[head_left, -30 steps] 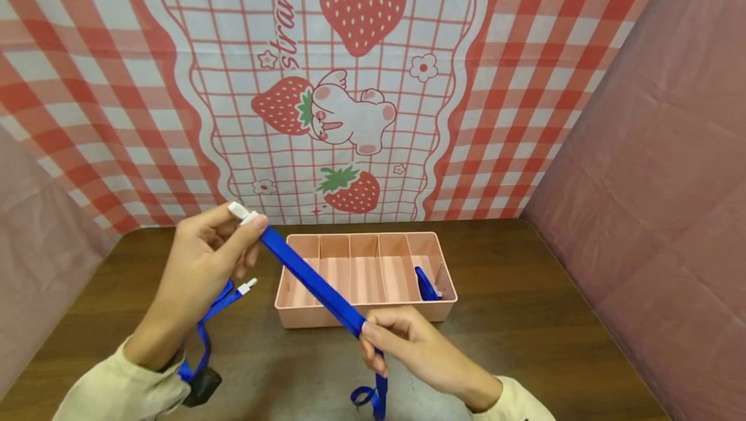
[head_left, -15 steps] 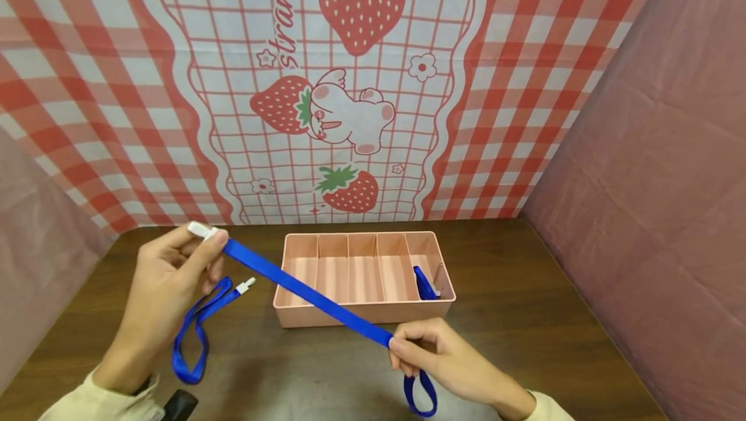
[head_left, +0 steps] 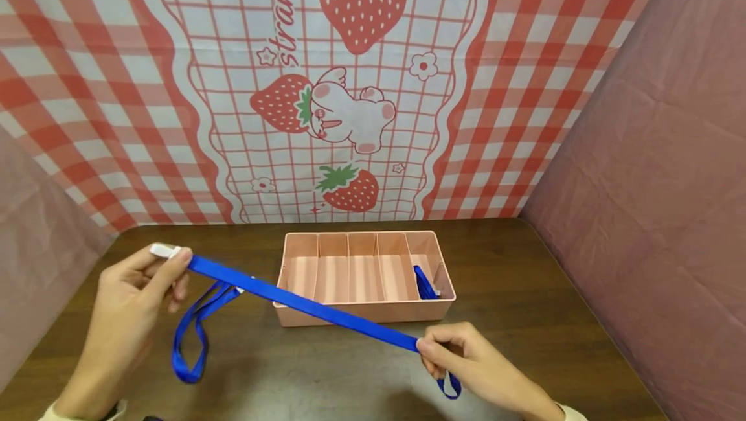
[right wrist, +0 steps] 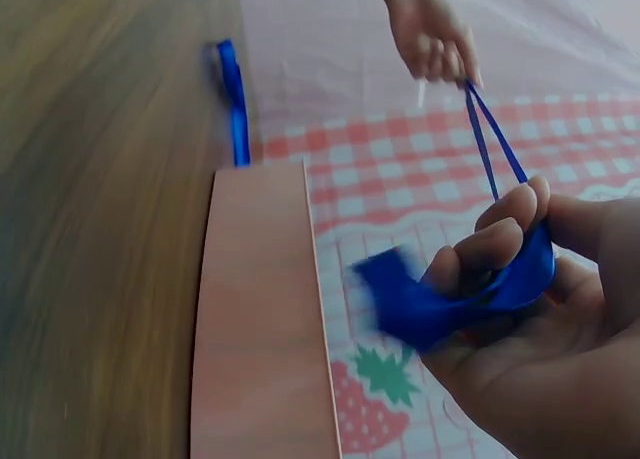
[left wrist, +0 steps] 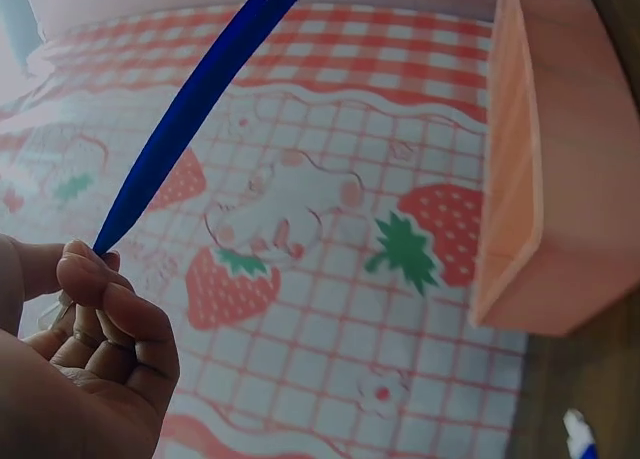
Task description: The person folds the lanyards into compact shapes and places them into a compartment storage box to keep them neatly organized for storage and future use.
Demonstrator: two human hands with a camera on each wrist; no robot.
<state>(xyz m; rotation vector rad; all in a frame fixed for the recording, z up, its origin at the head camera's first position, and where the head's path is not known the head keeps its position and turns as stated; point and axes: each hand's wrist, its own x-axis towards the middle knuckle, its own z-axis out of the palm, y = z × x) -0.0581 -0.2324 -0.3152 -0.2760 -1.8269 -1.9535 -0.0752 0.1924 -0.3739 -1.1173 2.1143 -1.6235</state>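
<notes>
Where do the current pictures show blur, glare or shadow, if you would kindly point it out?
Head view: mostly clear, with a soft sheen and faint dark shadows on the table; left wrist view: dim overall, with a washed-out bright patch at the upper-left edge; right wrist view: the hanging fold of the blue strap is smeared.

The person wears pale cream, long-sleeved clothing, of which only the ends of the sleeves show at the lower edge of the head view: a left sleeve with a loose, open cuff, dark along its inner side, and a smaller corner of the right sleeve in the same light, plain cloth. Near the left cuff, a black sliver shows at the frame's edge, too little to identify. Both hands, left and right, are bare, with slender fingers.
</notes>
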